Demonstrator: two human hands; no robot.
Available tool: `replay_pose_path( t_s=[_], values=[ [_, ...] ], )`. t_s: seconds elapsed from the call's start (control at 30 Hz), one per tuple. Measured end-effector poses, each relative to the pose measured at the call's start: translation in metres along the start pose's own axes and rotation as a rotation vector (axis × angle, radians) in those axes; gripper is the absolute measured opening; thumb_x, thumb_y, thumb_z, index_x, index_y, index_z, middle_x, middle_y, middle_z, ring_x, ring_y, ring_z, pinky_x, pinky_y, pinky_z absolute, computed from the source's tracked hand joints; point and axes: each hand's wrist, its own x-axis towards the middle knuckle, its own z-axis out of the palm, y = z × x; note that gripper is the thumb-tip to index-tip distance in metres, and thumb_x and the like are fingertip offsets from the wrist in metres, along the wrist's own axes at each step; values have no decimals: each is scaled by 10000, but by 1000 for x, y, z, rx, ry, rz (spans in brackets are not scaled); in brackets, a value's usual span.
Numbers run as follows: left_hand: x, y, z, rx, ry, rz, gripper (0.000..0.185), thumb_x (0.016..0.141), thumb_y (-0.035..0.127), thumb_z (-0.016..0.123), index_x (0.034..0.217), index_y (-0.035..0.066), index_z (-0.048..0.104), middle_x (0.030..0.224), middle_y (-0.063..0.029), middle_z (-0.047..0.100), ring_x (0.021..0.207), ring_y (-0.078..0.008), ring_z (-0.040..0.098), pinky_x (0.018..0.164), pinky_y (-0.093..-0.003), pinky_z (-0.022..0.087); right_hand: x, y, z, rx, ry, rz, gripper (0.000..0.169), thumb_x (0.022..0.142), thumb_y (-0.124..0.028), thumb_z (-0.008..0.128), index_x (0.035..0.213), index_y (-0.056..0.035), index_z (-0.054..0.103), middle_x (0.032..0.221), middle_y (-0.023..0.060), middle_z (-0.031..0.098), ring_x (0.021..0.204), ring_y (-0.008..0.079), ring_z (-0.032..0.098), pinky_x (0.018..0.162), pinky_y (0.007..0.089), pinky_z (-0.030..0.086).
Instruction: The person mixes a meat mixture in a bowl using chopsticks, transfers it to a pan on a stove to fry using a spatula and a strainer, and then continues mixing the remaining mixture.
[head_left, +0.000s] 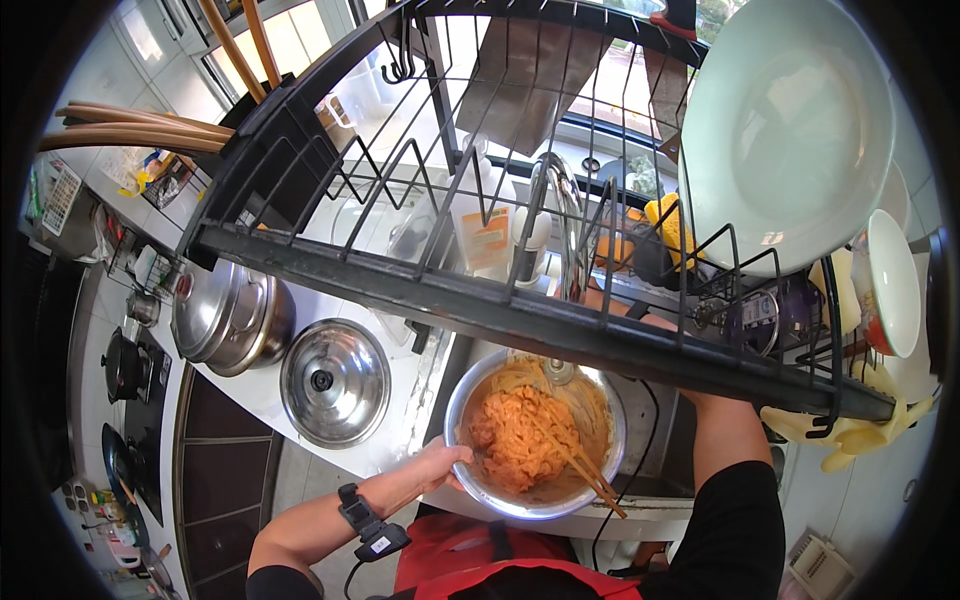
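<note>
My left hand (444, 459) grips the left rim of a stainless steel mixing bowl (452, 420), thumb over the edge. Inside the bowl lies a heap of orange-coated, sliced raw-looking meat (521, 435), with sauce smeared on the wall. A pair of wooden chopsticks (576, 457) rests in it, their ends jutting over the lower right rim. The spout of a chrome faucet (575, 225) ends over the bowl's far side. My right hand (606, 300) reaches behind the dish rack, close to the faucet's base. Rack wires hide most of it, so its grip cannot be made out.
A black wire dish rack (480, 300) spans the view above the sink (667, 450), holding a large pale plate (787, 135) and a bowl (892, 285). Left on the counter are a steel pot (225, 315) and a lid (335, 382). A black cable (637, 465) hangs beside the bowl.
</note>
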Motion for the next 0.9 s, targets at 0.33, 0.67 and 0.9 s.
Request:
replay_pose_path(
  t_s=[0.33, 0.67, 0.9],
  values=[
    [-6, 3, 2, -1, -10, 23, 430, 727, 83, 533, 1116, -77, 442, 802, -127, 595, 604, -203, 627, 458, -324, 568, 8, 10, 1, -168, 69, 0, 258, 768, -277, 663, 634, -56, 653, 565, -7, 627, 460, 73, 546, 415, 205, 383],
    [-11, 4, 6, -11, 11, 18, 317, 734, 72, 533, 1003, -84, 469, 690, -128, 589, 529, -220, 621, 458, -316, 574, -13, -6, 1, 55, 91, 36, 226, 786, -225, 650, 795, 0, 648, 753, 76, 662, 598, 125, 633, 527, 204, 483],
    [-4, -5, -2, 19, 6, 5, 443, 722, 107, 544, 1114, -79, 453, 812, -139, 605, 619, -216, 634, 473, -343, 568, -29, -6, 2, 247, -26, 41, 210, 827, -215, 593, 928, -31, 603, 847, 64, 643, 659, 123, 614, 574, 217, 474]
  ],
)
